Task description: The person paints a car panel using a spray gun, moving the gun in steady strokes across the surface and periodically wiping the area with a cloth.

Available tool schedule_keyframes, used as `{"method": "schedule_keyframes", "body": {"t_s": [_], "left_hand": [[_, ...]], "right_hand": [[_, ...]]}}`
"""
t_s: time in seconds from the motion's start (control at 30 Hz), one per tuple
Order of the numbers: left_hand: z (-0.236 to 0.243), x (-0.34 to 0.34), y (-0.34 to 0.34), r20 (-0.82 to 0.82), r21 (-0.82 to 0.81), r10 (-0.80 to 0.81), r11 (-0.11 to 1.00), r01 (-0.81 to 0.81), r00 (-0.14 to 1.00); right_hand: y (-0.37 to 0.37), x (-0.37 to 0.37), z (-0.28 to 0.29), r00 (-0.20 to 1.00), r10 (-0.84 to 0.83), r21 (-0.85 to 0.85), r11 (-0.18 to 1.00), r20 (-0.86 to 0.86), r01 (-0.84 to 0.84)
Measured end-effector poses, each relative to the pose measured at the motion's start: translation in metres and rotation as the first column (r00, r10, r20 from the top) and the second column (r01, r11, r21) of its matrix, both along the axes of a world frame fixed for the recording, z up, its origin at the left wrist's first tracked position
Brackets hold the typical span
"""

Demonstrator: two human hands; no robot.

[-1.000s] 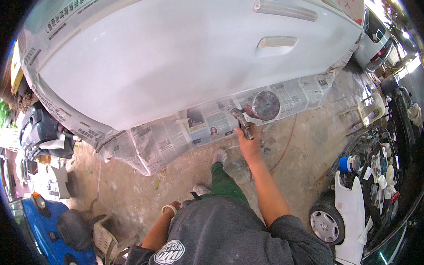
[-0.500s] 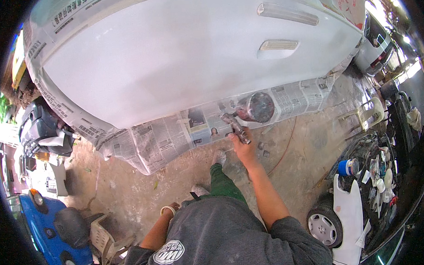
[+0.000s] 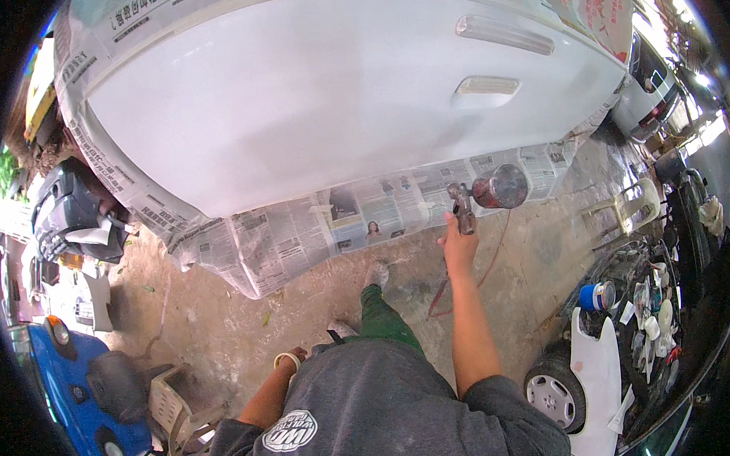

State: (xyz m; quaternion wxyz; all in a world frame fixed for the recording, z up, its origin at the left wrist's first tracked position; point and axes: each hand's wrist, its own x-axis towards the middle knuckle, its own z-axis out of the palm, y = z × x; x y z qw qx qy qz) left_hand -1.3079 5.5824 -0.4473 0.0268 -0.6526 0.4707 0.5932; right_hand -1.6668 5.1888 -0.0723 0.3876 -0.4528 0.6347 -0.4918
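Observation:
My right hand [image 3: 459, 242] is wrapped round the handle of a spray gun [image 3: 462, 207]. The gun's round, paint-stained cup [image 3: 500, 187] sticks out to the right. Ahead of it lies a white car door [image 3: 296, 110] with a pale handle and a trim strip, apart from the gun. Newspaper masking [image 3: 373, 216] borders the door and hangs along its lower edge, beneath the gun. Low beside my body is my left hand [image 3: 300, 356], with a pale band on its wrist; my shirt and the angle mostly hide its fingers.
A reddish hose [image 3: 495, 260] trails over the concrete floor [image 3: 319, 294] near my right forearm. To the right stand a plastic chair [image 3: 642, 206], a wheel [image 3: 556, 390], a white fender [image 3: 591, 381] and a cluttered surface with a blue tub [image 3: 596, 297]. A blue vehicle [image 3: 73, 391] and another chair [image 3: 174, 407] are at left.
My right hand has carried the spray gun to the right along the door's lower edge, and the gun has turned. My left hand stays low by my body.

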Motion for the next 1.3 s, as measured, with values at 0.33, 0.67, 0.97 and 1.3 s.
{"method": "schedule_keyframes", "body": {"t_s": [0.33, 0.67, 0.97, 1.3], "left_hand": [[0.075, -0.018, -0.025, 0.112, 0.069, 0.129, 0.988, -0.137, 0.985], [0.104, -0.027, -0.017, 0.177, 0.173, 0.013, 0.984, -0.044, 0.984], [0.048, -0.02, 0.013, 0.186, 0.081, -0.224, 0.974, 0.212, 0.957], [0.069, -0.131, -0.091, 0.255, 0.112, -0.482, 0.876, 0.469, 0.838]], "right_hand": [[0.056, 0.031, -0.025, 0.9, 0.419, -0.036, 0.904, -0.118, -0.425], [0.016, -0.007, -0.071, 0.984, 0.135, -0.173, 0.973, -0.114, -0.153], [0.038, -0.084, -0.012, 0.986, -0.055, 0.015, 0.998, 0.157, 0.053], [0.196, -0.285, -0.039, 0.967, -0.192, 0.153, 0.974, 0.17, 0.166]]}}
